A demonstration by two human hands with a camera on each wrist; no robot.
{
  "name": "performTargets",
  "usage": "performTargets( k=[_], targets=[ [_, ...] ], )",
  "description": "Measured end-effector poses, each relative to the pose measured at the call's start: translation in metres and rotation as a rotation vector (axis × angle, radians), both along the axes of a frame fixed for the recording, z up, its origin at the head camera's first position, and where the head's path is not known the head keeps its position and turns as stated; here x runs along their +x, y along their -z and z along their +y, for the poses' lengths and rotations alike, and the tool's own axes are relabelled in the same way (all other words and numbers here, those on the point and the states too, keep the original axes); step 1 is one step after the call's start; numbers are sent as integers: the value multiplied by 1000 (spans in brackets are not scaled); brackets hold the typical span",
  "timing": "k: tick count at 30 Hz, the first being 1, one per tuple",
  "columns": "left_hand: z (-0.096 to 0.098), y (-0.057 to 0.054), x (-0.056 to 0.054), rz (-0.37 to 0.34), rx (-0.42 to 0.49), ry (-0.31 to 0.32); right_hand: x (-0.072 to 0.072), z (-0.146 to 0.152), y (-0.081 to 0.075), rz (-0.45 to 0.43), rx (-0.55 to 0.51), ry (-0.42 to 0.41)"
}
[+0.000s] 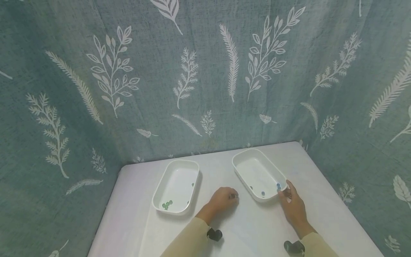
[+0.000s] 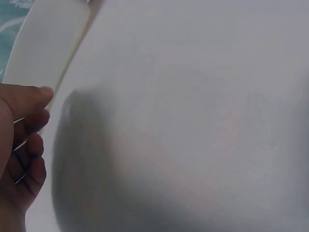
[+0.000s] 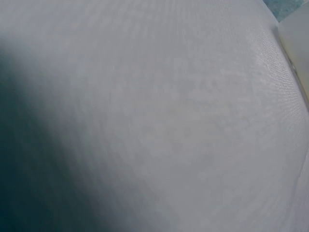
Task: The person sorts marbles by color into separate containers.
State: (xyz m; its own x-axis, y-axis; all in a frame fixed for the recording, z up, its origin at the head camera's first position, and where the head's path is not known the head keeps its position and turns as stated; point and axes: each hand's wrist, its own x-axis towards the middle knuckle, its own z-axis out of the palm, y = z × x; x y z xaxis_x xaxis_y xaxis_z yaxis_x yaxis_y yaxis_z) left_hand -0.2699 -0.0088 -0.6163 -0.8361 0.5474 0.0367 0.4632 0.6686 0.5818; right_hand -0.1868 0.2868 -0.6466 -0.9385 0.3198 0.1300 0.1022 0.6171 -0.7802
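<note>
At the near right corner of the right white tray (image 1: pixel 245 184), my right hand (image 1: pixel 293 208) grips the rim between thumb and fingers. Small blue round pieces (image 1: pixel 278 186) lie inside that corner, close to the thumb. Another blue piece (image 1: pixel 263 193) is by the near wall. Between the two trays, my left hand (image 1: pixel 223 200) is low over the table with loosely curled fingers. The left wrist view shows that hand's thumb (image 2: pixel 36 96) above the bent fingers, with nothing seen between them. The right wrist view does not show the right hand.
A second white tray (image 1: pixel 157 189) stands on the left, with several small green round pieces (image 1: pixel 167 204) in its near left corner. Both trays are on a table with a white cover (image 1: pixel 128 200). Leaf-patterned green curtains (image 1: pixel 154 89) rise behind and at both sides.
</note>
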Motion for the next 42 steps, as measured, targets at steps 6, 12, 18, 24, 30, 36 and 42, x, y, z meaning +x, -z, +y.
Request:
performTargets(
  k=[6, 12, 18, 24, 30, 36, 42],
  targets=[
    [2, -15, -3, 0, -9, -24, 0, 0, 0, -5, -4, -1],
    [3, -20, -10, 34, 3, -12, 0, 0, -1, -25, -7, 3],
    [2, -27, -14, 50, 5, -9, 1, -2, -2, -18, -11, -1],
    [4, -38, -20, 51, 10, -24, 1, -1, -1, -12, -14, -2],
    [7, -46, -26, 53, 9, -31, 1, 0, 0, -18, -24, 2],
    [9, -49, -35, 49, 3, -24, 1, -1, 0, -36, -36, 11],
    [9, -51, -44, 45, 3, -30, 0, 0, 1, -23, -30, 6]
  ],
)
